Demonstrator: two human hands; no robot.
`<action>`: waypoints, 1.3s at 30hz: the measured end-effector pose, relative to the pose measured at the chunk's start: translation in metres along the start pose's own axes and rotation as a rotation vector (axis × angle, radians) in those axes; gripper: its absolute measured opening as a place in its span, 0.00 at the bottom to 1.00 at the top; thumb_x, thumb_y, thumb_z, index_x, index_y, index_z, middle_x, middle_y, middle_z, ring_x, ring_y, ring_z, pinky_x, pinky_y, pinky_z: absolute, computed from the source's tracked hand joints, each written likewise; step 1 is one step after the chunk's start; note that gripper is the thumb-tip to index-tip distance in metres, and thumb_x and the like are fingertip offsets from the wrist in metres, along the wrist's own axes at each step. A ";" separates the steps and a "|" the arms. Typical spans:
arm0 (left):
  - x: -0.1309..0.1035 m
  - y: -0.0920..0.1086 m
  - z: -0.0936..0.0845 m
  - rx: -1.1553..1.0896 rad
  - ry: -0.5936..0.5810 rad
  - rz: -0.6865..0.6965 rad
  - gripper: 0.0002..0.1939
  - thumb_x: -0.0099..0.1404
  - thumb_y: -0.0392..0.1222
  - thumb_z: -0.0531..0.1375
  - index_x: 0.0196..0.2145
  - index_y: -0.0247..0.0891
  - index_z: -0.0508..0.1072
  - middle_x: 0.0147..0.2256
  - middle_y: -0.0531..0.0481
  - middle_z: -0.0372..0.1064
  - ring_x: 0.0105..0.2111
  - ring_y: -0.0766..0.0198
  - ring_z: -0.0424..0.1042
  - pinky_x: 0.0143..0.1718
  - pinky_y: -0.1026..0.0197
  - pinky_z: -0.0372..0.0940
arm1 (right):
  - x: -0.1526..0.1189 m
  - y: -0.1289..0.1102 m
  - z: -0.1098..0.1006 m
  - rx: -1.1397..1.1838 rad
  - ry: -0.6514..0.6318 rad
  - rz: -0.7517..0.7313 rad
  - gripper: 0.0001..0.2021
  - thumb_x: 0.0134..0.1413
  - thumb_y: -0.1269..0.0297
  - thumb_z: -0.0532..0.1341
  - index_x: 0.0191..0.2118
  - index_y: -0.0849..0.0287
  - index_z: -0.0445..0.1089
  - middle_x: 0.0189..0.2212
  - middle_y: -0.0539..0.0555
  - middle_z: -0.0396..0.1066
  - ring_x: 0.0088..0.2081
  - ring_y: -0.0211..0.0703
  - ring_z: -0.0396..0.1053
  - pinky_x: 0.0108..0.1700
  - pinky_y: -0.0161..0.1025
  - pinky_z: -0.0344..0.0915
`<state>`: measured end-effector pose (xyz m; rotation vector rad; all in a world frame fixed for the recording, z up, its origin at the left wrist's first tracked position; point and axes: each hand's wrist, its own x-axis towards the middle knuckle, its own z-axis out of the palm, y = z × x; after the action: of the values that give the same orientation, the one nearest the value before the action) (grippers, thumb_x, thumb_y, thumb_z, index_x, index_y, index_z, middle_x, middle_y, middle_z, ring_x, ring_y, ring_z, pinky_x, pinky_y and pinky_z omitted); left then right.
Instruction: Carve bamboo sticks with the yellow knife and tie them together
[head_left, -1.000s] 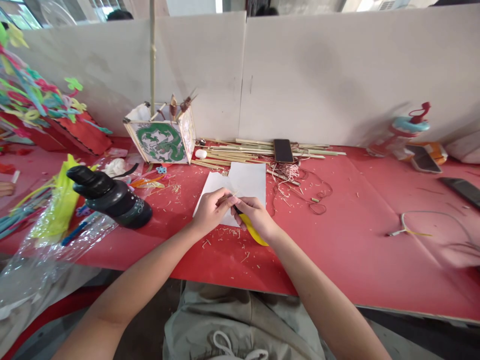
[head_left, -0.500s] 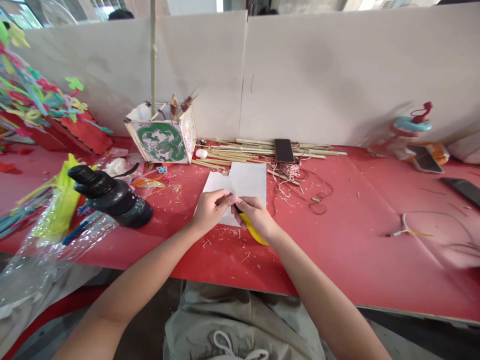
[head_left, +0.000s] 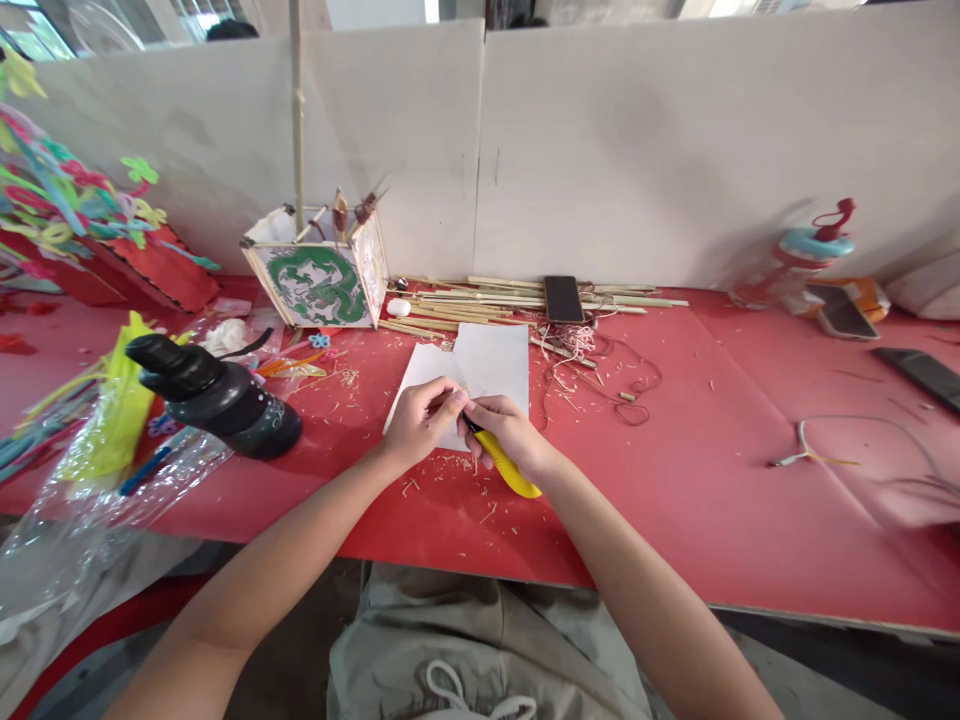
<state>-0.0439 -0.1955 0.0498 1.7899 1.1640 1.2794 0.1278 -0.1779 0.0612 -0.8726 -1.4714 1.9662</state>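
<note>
My right hand (head_left: pixel 504 430) is wrapped round a yellow-handled tool (head_left: pixel 516 478) with a black front part, which points up and left toward my other hand. Fingertips of my left hand (head_left: pixel 426 414) are pinched together and meet my right fingertips; whatever they hold is too small to make out. Both hands are over white paper (head_left: pixel 496 362) on the red table (head_left: pixel 675 480). Thin pale shavings lie around the paper.
A black bottle (head_left: pixel 225 400) leans at the left beside clear plastic wrap. Behind the paper are bamboo sticks (head_left: pixel 487 300), a phone (head_left: pixel 564 299) and tangled string (head_left: pixel 577 342). A dragon-painted box (head_left: pixel 319 285) stands back left; a cable (head_left: pixel 810 455) lies right.
The yellow handle has turned slightly between my hands and shows more of its length. The whole view has shifted a little, so the objects on the table appear slightly further left.
</note>
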 end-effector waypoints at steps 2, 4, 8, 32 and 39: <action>0.000 0.001 0.000 0.000 -0.004 0.004 0.17 0.73 0.51 0.57 0.32 0.37 0.71 0.21 0.54 0.68 0.22 0.70 0.65 0.24 0.67 0.56 | 0.000 0.000 0.000 0.003 0.000 -0.012 0.22 0.61 0.44 0.59 0.28 0.60 0.67 0.14 0.48 0.66 0.13 0.34 0.61 0.16 0.31 0.55; 0.000 0.001 -0.001 -0.004 -0.009 0.003 0.17 0.73 0.51 0.57 0.32 0.37 0.71 0.22 0.54 0.69 0.22 0.70 0.66 0.24 0.67 0.57 | 0.000 0.000 0.000 0.003 0.008 -0.028 0.22 0.61 0.45 0.59 0.28 0.60 0.67 0.15 0.48 0.66 0.13 0.34 0.61 0.17 0.31 0.55; -0.001 0.003 -0.003 -0.020 -0.028 0.010 0.16 0.74 0.51 0.56 0.33 0.37 0.70 0.23 0.54 0.70 0.24 0.68 0.69 0.26 0.66 0.59 | 0.001 -0.001 0.001 0.001 0.042 -0.044 0.21 0.61 0.46 0.59 0.28 0.60 0.68 0.15 0.48 0.66 0.13 0.34 0.61 0.17 0.31 0.56; 0.002 -0.002 -0.003 0.125 0.057 0.015 0.22 0.71 0.52 0.60 0.24 0.36 0.69 0.19 0.55 0.66 0.20 0.71 0.60 0.24 0.65 0.54 | 0.005 0.005 0.004 0.061 0.139 -0.094 0.19 0.60 0.49 0.60 0.28 0.60 0.69 0.16 0.48 0.63 0.17 0.34 0.59 0.19 0.32 0.54; 0.001 -0.006 -0.001 0.011 0.024 -0.045 0.21 0.72 0.55 0.57 0.30 0.36 0.73 0.23 0.54 0.67 0.22 0.69 0.62 0.24 0.65 0.54 | 0.004 0.003 0.002 0.109 0.177 -0.113 0.19 0.59 0.48 0.62 0.28 0.60 0.69 0.16 0.49 0.65 0.16 0.35 0.59 0.19 0.33 0.54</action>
<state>-0.0468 -0.1919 0.0452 1.7505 1.2200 1.2741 0.1238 -0.1766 0.0580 -0.8719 -1.2729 1.8183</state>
